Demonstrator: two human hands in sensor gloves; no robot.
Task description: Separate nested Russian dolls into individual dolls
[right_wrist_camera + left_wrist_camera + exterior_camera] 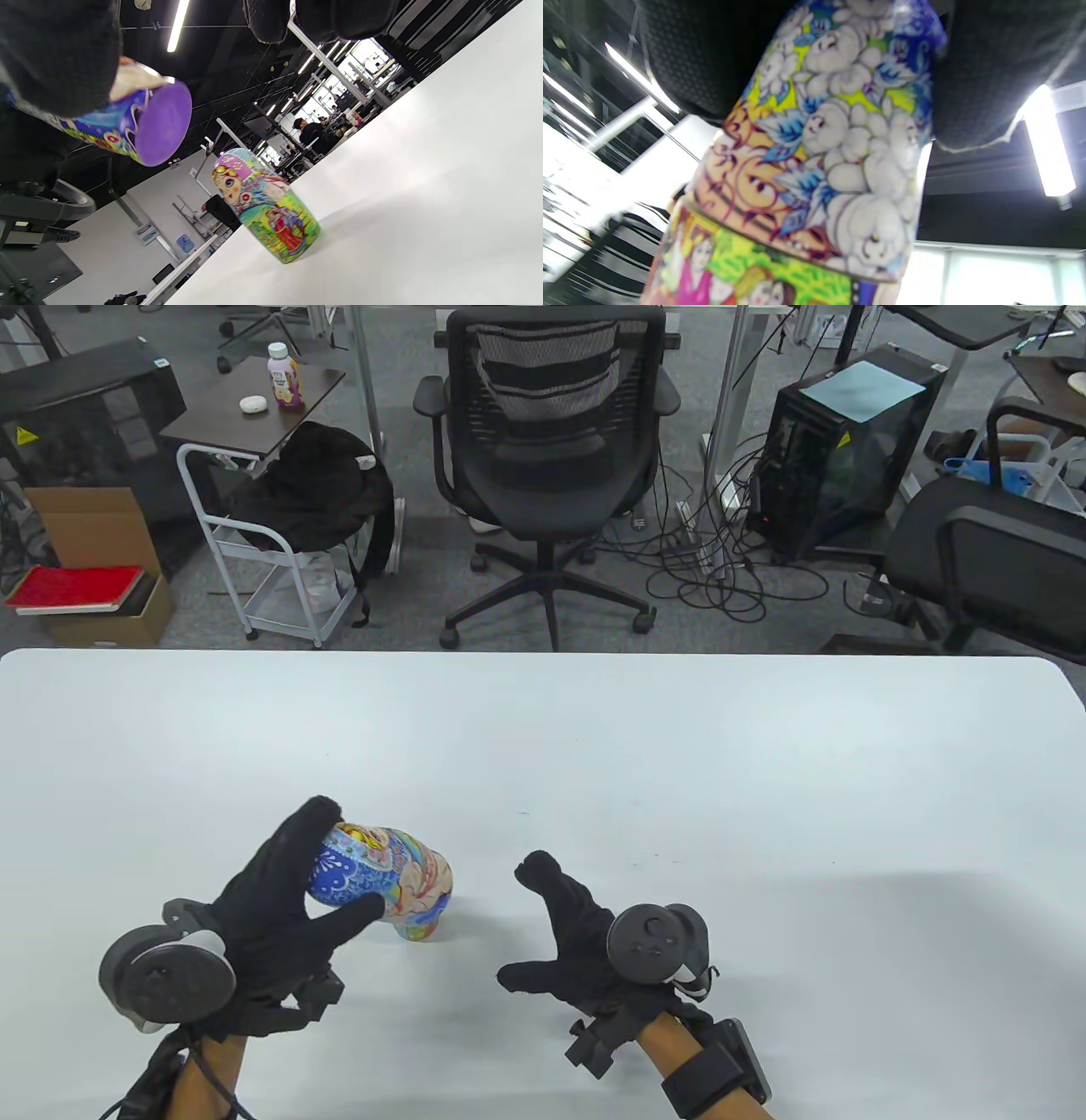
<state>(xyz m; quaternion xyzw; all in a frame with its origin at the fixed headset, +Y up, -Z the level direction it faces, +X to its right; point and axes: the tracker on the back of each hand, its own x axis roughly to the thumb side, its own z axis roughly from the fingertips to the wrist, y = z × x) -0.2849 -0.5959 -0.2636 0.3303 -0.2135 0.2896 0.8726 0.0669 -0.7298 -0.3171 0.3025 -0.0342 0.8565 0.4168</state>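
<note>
The large painted doll [382,874] lies tilted above the table, its purple base toward the right. A smaller doll [265,205] (pink headscarf) stands upright, probably just behind it.

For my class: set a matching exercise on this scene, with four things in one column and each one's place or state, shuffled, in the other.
1. large doll
2. small doll
3. right hand
4. bottle

A. on the dark side table
B. standing on the white table
C. open, holding nothing
D. tilted, gripped by the left hand

Pairs: 1-D, 2-B, 3-C, 4-A
</note>
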